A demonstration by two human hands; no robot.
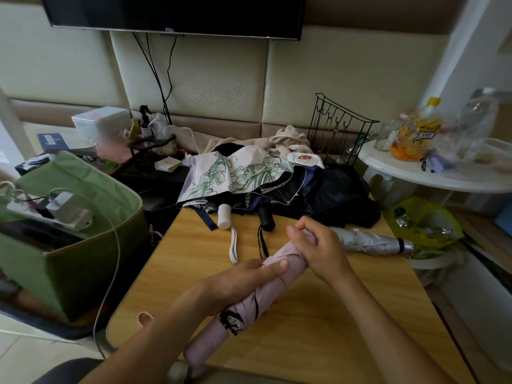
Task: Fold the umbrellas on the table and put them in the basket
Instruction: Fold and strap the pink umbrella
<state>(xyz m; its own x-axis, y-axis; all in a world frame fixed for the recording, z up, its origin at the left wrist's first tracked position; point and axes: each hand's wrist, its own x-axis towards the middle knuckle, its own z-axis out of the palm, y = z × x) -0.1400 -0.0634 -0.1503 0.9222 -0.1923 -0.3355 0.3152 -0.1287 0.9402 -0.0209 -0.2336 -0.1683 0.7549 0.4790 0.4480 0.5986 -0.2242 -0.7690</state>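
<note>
Left grip (249, 278) clasping rolled pink umbrella (279, 275); right grip (318, 245) wrapped round its far end; above wooden surface (194, 273).

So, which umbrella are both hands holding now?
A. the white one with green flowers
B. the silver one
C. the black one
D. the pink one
D: the left hand and the right hand both grip the rolled pink umbrella over the wooden table.
</note>
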